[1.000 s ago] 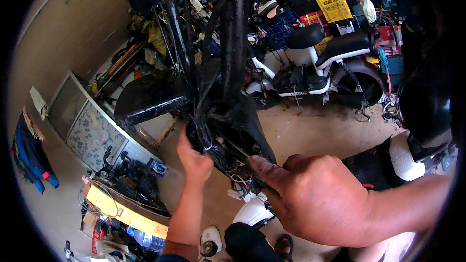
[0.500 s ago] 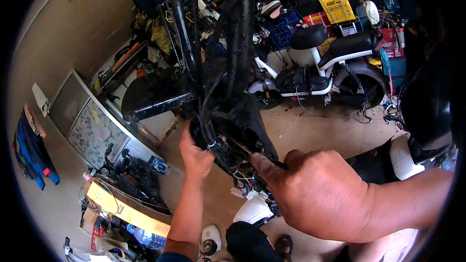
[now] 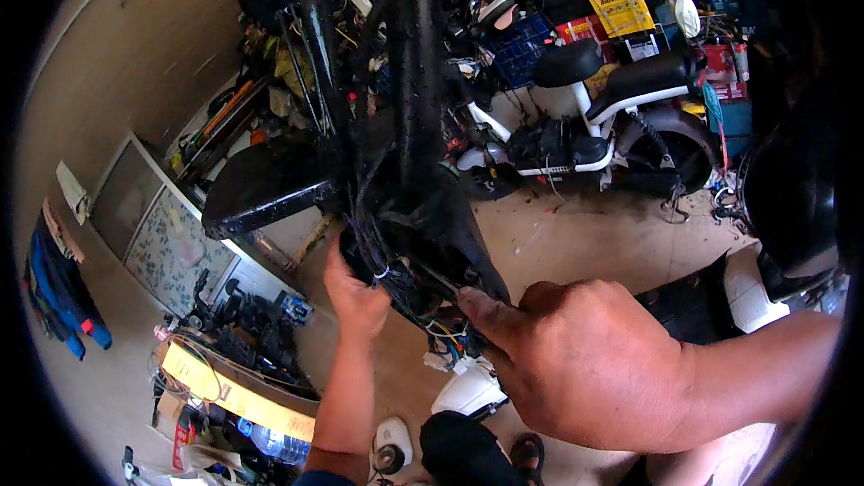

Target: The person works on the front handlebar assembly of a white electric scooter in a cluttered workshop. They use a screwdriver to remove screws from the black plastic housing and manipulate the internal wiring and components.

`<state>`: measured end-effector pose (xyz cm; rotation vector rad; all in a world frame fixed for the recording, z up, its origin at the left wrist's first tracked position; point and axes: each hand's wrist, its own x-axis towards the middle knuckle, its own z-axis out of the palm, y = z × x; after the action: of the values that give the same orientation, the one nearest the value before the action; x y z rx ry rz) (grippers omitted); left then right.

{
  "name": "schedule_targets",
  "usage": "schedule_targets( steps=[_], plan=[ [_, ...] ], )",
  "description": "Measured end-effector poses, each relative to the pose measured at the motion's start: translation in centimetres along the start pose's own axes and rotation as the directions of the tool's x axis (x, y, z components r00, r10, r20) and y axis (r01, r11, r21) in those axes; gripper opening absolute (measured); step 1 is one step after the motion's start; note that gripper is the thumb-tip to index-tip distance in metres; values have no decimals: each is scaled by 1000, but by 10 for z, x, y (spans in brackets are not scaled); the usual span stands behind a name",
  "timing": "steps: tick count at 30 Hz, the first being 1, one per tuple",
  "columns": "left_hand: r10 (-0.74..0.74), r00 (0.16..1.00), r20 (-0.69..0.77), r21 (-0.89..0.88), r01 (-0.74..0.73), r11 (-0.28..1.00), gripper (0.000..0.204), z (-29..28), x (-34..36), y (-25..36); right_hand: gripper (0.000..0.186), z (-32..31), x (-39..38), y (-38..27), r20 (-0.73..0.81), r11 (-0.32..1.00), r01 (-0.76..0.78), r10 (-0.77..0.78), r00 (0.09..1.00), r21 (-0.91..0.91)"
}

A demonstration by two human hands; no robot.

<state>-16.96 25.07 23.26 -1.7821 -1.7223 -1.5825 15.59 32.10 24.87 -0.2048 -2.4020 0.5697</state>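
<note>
A black two-wheeler frame (image 3: 418,81) stands upright before me, with a black plastic housing (image 3: 454,225) at its lower end. My left hand (image 3: 358,299) grips the housing's left side, its fingers partly hidden behind it. A bundle of black cables (image 3: 364,225), bound by a white tie (image 3: 382,272), runs down beside the thumb. Closed around a tool, my right hand (image 3: 594,360) stretches its index finger along a thin metal shaft (image 3: 439,278) that reaches into the housing's opening; the handle is hidden. Coloured wires (image 3: 447,331) with connectors hang below the opening.
A white and black scooter (image 3: 585,117) stands beyond, before piled boxes and parts. On the left are a glass-panelled cabinet (image 3: 175,225) and a yellow-edged carton (image 3: 234,396). At right sits another vehicle with a white panel (image 3: 754,292). A white cover (image 3: 470,389) is below the wires.
The frame and its housing have swung a little to the left, and my left hand has shifted slightly with them. My right hand stays at the opening with the tool.
</note>
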Motion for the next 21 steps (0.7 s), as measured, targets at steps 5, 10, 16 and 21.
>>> schedule_targets(
  steps=[5, 10, 16, 21],
  plan=[
    [44, 999, -28, 34, -43, 998, 54, 7, 1, 6, 47, -11, 2, -1, 62, 952, -155, 144, 988, 262],
    [12, 1000, -6, 9, -12, 1000, 61, 6, -1, 14, 49, 1, -5, -2, -5, 936, -127, 136, 991, 328],
    [33, 996, -80, 156, -21, 987, 60, 9, 0, 7, 54, 8, -59, -27, -142, 956, -223, 252, 957, 190],
    [91, 991, -102, 51, -86, 995, 56, 10, -6, 11, 54, 42, -92, -64, -267, 924, -299, 358, 895, 238]
  ],
)
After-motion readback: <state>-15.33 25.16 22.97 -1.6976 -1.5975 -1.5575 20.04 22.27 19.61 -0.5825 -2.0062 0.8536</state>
